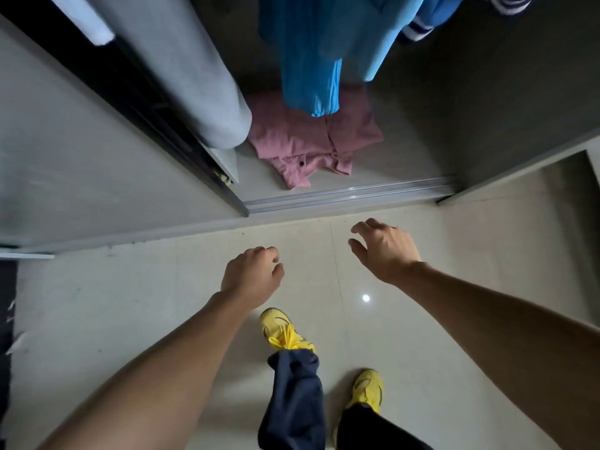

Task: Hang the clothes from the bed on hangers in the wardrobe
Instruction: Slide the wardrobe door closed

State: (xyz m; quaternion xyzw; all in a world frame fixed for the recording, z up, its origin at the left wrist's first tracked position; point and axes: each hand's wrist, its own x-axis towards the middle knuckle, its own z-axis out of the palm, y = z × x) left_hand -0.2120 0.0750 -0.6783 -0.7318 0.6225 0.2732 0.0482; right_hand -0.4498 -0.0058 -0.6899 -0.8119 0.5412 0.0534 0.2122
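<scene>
Down on the ground, a shiny pale floor (pixel 454 319) fills most of the view, and one person stands on it facing an open wardrobe (pixel 487 108) with dark grey walls. One big grey sliding door (pixel 81 157) is on the left side. Inside the wardrobe, one long grey cloth (pixel 194 76) hangs down on the left. Beside it hang blue clothes (pixel 308 60) in two shades of blue, but I cannot tell how many pieces they are. One darker piece with white stripes (pixel 418 30) peeks in at the top right. One pink shirt (pixel 308 141) lies crumpled on the wardrobe's bottom. The blue clothes hang right over it and hide its far part, and the grey cloth covers its left edge. One silver door track (pixel 350 194) runs across between the shirt and the person. Two bare arms reach forward over the floor. The left hand (pixel 251 276) has its fingers curled in like a loose fist and has nothing in it. The right hand (pixel 384 251) has its fingers spread and a little bent, and it has nothing in it either. Both hands are in front of the track, well apart from the pink shirt. Below them are two dark trouser legs (pixel 295 394) and two yellow shoes (pixel 279 329), one ahead of the other. One small bright spot of light (pixel 366 298) shines on the floor between the arms.
</scene>
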